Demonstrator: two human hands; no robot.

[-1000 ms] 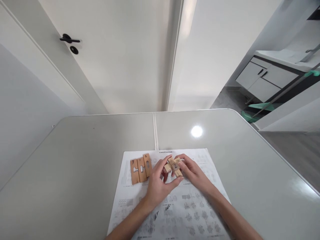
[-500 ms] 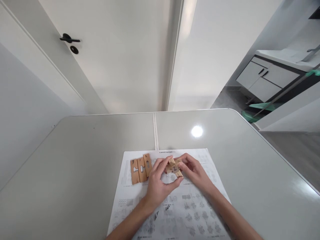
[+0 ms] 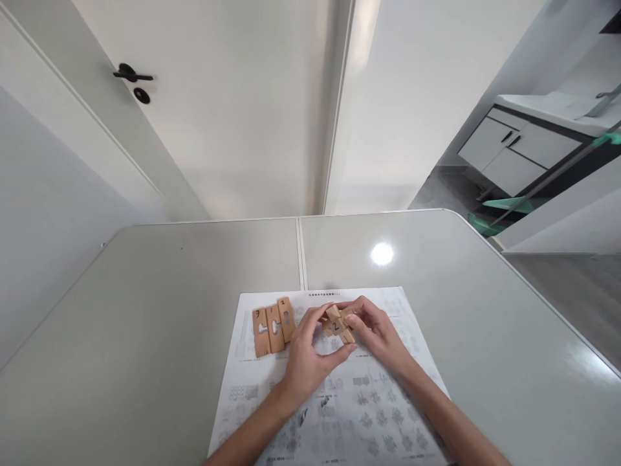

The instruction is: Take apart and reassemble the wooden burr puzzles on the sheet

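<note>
Both my hands hold a wooden interlocking puzzle [image 3: 336, 326] made of crossed bars, with a "2" written on the face toward me. My left hand [image 3: 310, 353] grips it between the fingertips at its top and the thumb at its lower end. From the other side my right hand [image 3: 376, 330] pinches a bar with thumb and fingers, and some of those fingertips are hidden behind the wood. Left of my hands lie flat, slotted wooden pieces marked 3 [image 3: 261, 332], 1 [image 3: 275, 328] and 2 [image 3: 286, 319], side by side on a printed sheet [image 3: 272, 414].
The sheet, covered with small diagrams, lies on a pale grey table [image 3: 145, 336] with a seam [image 3: 301, 252] down its middle. Beyond the far edge stands a white door with a black handle [image 3: 132, 73]. A white cabinet [image 3: 519, 145] stands at the far right.
The puzzle has turned slightly in my fingers, its "2" face shifting a little to the left. Both hands stay almost in place, and the flat pieces lie as before.
</note>
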